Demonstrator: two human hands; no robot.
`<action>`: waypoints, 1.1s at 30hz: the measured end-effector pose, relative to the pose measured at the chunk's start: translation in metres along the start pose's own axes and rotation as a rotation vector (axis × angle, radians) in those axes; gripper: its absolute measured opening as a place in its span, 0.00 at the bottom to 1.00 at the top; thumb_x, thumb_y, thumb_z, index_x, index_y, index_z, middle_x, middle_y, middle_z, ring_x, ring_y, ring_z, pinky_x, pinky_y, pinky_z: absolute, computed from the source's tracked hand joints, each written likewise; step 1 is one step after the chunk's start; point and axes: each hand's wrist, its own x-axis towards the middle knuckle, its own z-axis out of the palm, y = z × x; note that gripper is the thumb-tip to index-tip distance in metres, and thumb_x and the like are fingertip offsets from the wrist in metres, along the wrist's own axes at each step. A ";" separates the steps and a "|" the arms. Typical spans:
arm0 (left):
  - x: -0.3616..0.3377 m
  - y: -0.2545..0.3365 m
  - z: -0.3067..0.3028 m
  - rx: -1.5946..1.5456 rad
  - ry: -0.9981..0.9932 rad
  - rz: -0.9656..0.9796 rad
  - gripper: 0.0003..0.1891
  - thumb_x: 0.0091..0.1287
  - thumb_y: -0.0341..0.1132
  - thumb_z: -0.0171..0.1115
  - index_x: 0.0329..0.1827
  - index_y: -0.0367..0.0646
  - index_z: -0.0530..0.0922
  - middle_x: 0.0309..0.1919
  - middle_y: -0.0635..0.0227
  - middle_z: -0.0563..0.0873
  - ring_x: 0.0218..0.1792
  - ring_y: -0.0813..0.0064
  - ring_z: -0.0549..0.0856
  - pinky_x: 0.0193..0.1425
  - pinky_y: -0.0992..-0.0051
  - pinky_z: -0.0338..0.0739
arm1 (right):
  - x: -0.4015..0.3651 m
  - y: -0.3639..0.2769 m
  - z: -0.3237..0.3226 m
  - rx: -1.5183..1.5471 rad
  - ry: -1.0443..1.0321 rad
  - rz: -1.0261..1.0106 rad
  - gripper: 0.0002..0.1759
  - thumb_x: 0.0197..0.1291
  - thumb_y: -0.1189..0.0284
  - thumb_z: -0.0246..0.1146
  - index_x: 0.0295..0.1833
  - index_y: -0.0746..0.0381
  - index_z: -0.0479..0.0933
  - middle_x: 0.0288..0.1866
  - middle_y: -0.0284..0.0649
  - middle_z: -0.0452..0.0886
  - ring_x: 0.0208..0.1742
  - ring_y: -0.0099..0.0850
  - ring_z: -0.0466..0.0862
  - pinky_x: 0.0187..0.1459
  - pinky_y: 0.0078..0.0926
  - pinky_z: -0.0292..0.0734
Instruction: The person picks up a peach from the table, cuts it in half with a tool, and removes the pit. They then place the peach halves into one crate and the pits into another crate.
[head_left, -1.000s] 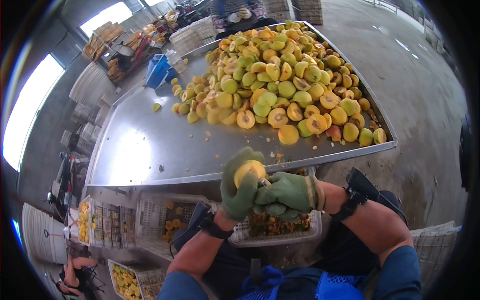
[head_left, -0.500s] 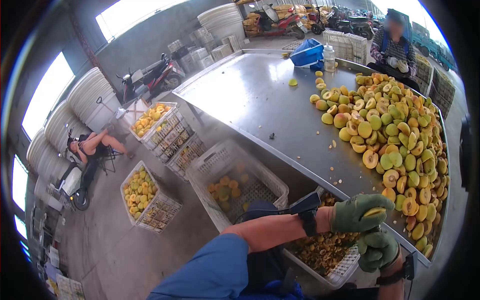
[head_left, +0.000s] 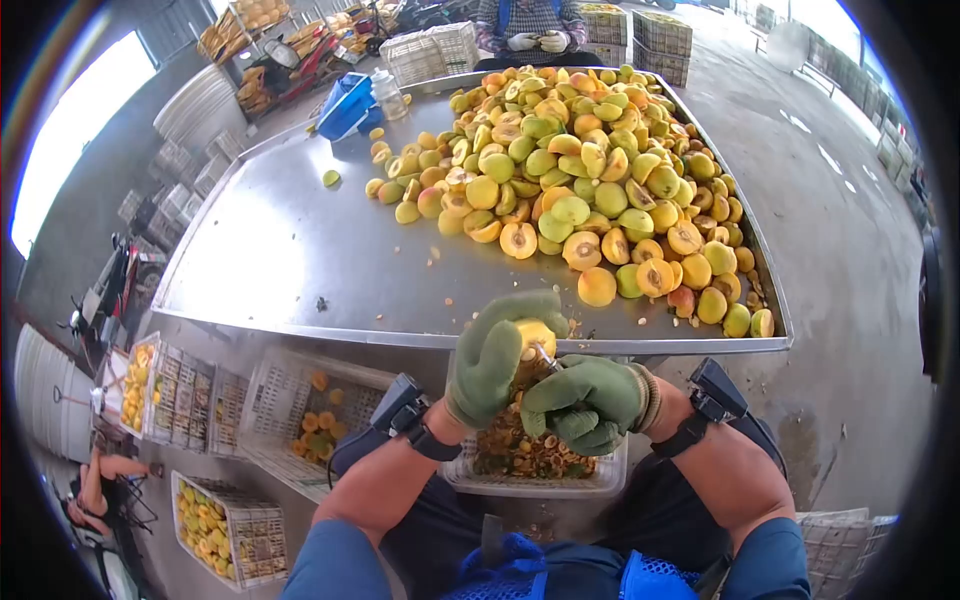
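My left hand [head_left: 488, 355], in a green glove, is closed around a yellow peach half [head_left: 535, 333] just in front of the table's near edge. In my right hand [head_left: 590, 402], gloved alike, is a small metal pitting tool [head_left: 546, 356]; its tip meets the cut face of the fruit, and its handle is hidden in my fingers. Below both hands stands a white crate [head_left: 465, 478] with pits and scraps [head_left: 540, 455]. Beyond them, a large heap of halved peaches [head_left: 570, 165] covers much of the metal table [head_left: 270, 260].
A blue container [head_left: 346, 106] and a clear bottle [head_left: 388, 95] stand at the table's far left. On the floor to the left are a crate with some fruit [head_left: 275, 400] and a fuller crate [head_left: 255, 540]. A gloved person [head_left: 530, 30] sits across the table.
My view has swung right, so the table and heap now lie straight ahead. Both hands appear nearer the middle, and the metal tool now shows against the peach half.
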 end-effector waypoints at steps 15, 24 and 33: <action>0.012 0.005 0.003 0.090 -0.151 -0.289 0.16 0.79 0.36 0.52 0.55 0.33 0.83 0.46 0.62 0.89 0.46 0.76 0.85 0.55 0.72 0.81 | -0.022 -0.006 0.013 -0.518 0.389 0.034 0.12 0.63 0.62 0.64 0.39 0.61 0.83 0.21 0.31 0.75 0.15 0.22 0.72 0.15 0.24 0.67; 0.004 0.000 0.008 0.230 -0.050 -0.137 0.16 0.80 0.36 0.53 0.56 0.33 0.83 0.46 0.62 0.89 0.47 0.75 0.86 0.55 0.72 0.81 | -0.004 0.010 0.004 -0.479 0.336 -0.079 0.11 0.63 0.64 0.63 0.40 0.62 0.82 0.20 0.31 0.74 0.14 0.23 0.71 0.14 0.25 0.64; 0.000 0.004 -0.002 0.046 -0.216 -0.291 0.22 0.81 0.45 0.53 0.61 0.33 0.80 0.48 0.60 0.89 0.49 0.74 0.86 0.56 0.71 0.81 | -0.011 0.013 0.009 -0.158 0.086 0.033 0.13 0.68 0.65 0.63 0.43 0.66 0.81 0.16 0.27 0.67 0.11 0.19 0.65 0.11 0.23 0.58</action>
